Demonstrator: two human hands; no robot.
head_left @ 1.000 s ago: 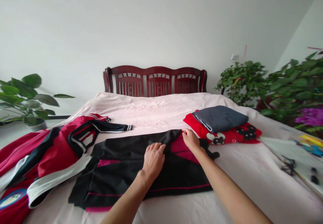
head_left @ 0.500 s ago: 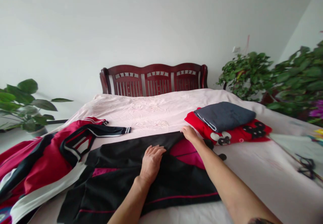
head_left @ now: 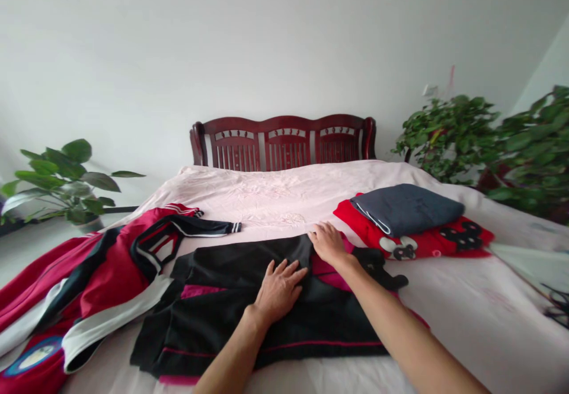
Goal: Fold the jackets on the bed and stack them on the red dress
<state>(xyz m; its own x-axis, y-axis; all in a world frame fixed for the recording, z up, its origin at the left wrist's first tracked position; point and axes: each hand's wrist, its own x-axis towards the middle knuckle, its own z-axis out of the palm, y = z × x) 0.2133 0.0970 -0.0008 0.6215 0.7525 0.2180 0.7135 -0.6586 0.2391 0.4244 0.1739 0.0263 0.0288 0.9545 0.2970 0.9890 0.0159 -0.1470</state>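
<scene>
A black jacket point(head_left: 347, 323) with magenta panels and thin magenta piping lies on the bed, with part of it folded over on the far side. My left hand point(head_left: 280, 290) rests on its middle, palm down, fingers spread over the black cloth. Farther right, my right hand point(head_left: 329, 243) lies on the folded part near the jacket's far edge, its fingers stretched out where black meets magenta. Neither hand holds anything that I can see.
Left of the jacket lies a red, navy and white jacket point(head_left: 111, 269). A folded grey cloth point(head_left: 409, 207) sits on a folded red garment point(head_left: 462, 243) at the right. Pink sheet point(head_left: 480, 323) covers the bed before a dark wooden headboard point(head_left: 284, 145). Potted plants point(head_left: 66, 181) flank it.
My right hand has let go of the jacket's far edge and now lies flatter on the cloth, slightly nearer my left. My left hand's fingers have spread. The view has shifted left.
</scene>
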